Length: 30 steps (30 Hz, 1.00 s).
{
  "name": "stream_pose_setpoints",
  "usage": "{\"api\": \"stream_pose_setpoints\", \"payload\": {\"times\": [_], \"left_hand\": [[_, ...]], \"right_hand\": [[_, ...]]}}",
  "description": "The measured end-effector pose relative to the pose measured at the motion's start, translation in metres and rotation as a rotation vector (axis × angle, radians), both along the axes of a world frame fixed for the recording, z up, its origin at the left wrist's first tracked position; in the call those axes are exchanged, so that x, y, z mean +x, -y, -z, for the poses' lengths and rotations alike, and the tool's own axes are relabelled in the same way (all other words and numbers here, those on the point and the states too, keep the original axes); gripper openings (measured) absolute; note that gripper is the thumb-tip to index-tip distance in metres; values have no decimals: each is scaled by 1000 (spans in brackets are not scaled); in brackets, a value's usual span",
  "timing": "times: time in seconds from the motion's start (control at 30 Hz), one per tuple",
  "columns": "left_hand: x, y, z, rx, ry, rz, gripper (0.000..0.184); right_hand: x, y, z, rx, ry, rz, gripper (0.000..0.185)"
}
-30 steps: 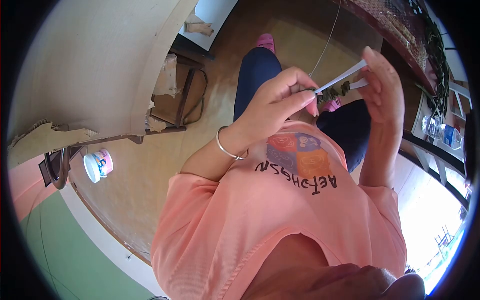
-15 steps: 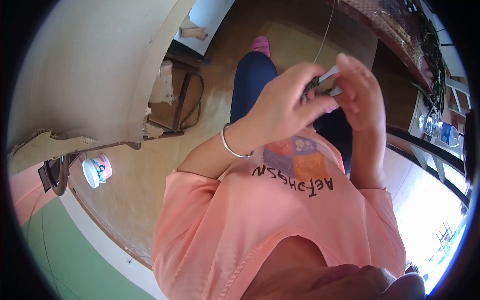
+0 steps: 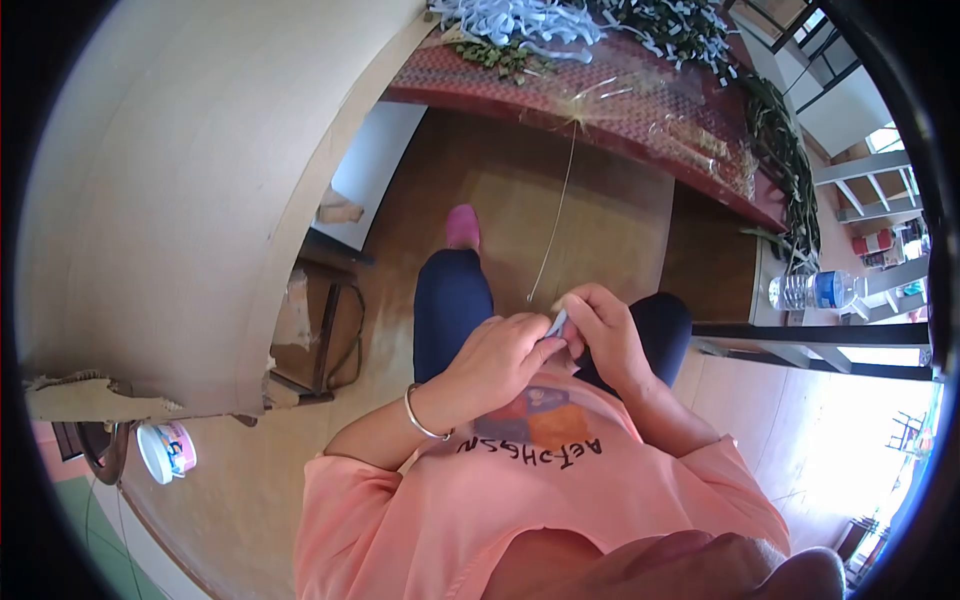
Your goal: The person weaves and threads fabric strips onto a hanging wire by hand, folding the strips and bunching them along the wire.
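Observation:
Close to the front of the pink shirt, both hands meet over a small pale blue-white strip [image 3: 557, 324]. My left hand [image 3: 500, 352] is closed around the strip's near side, fingers curled and thumb pressed in. My right hand [image 3: 600, 325] pinches at the same strip, its thumb and fingers bent together. Whatever else lies inside the two hands is hidden by the fingers. Just beyond them hangs the lower end of a thin string [image 3: 553, 225], which runs up to the table's edge and looks apart from the hands.
Ahead is a red patterned table [image 3: 600, 95] bearing a heap of pale strips [image 3: 520, 20], green leafy pieces [image 3: 500, 60] and a dark green bundle [image 3: 790, 150]. A clear bottle [image 3: 815, 291] lies at the right. A large beige panel [image 3: 180, 180] and a white bucket [image 3: 165, 452] are at left.
The hands have come lower and nearer to the body, and the right hand's spread fingers have closed in. Dark green material seen in the left hand is now hidden. The view takes in more table.

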<state>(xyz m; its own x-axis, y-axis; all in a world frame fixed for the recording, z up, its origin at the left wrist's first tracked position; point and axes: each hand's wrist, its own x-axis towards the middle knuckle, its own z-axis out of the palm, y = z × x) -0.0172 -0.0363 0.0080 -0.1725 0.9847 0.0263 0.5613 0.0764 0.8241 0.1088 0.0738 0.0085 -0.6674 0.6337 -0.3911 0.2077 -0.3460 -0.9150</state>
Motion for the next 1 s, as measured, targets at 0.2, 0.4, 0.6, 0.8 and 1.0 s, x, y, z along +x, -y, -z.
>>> {"api": "stream_pose_setpoints", "payload": {"times": [0.2,0.4,0.6,0.8,1.0], "left_hand": [[-6,-41,2,65,61,45,13],[-17,-88,-4,-245,826,149,21],[-41,-109,-1,289,1543,-453,28],[-52,-95,21,199,1424,-327,21],[-60,-99,30,169,1404,-425,17]], "right_hand": [[9,-35,4,932,-86,-99,10],[23,-80,-31,335,221,-123,6],[4,-193,-49,262,153,100,14],[-59,-388,-70,439,-107,205,19],[-80,-516,-62,498,-116,235,21]]}}
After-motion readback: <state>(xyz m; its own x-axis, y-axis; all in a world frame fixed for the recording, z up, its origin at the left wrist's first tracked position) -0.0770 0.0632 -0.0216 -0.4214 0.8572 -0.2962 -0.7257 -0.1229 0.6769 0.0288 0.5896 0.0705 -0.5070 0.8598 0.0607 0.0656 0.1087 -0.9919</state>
